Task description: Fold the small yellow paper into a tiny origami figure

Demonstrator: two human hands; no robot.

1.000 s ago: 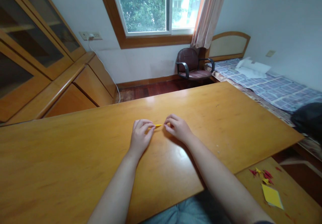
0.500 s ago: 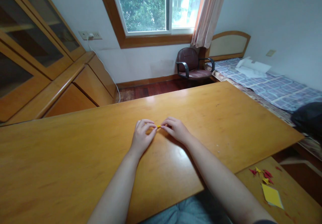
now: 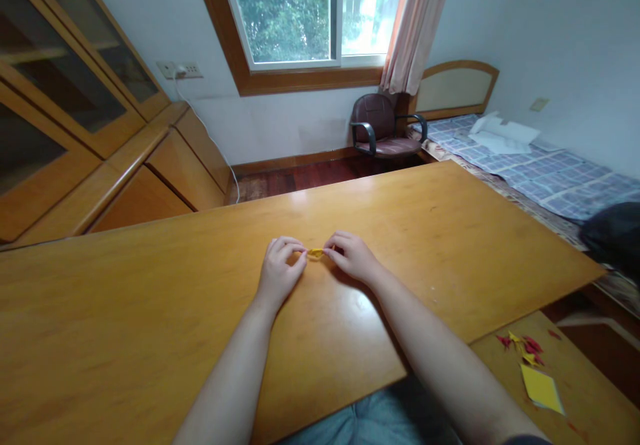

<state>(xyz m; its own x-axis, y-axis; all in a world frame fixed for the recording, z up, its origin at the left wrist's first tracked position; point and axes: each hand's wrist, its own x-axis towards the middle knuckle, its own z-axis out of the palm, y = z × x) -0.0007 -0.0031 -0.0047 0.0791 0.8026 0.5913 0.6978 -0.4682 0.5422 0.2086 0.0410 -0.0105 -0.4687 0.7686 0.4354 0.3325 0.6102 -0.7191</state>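
A small piece of folded yellow paper is stretched between my two hands, just over the wooden table. My left hand pinches its left end between thumb and fingertips. At the other end, my right hand grips it the same way. The middle of the paper shows in the gap between the hands; its exact folds are too small to make out.
On a lower surface at the right lie a stack of yellow square paper and several small red and yellow folded paper pieces. Beyond the table stand a maroon armchair and a bed. A cabinet is at left.
My hands have moved slightly apart, the left one shifting left. More of the yellow paper shows between them, and it looks wider.
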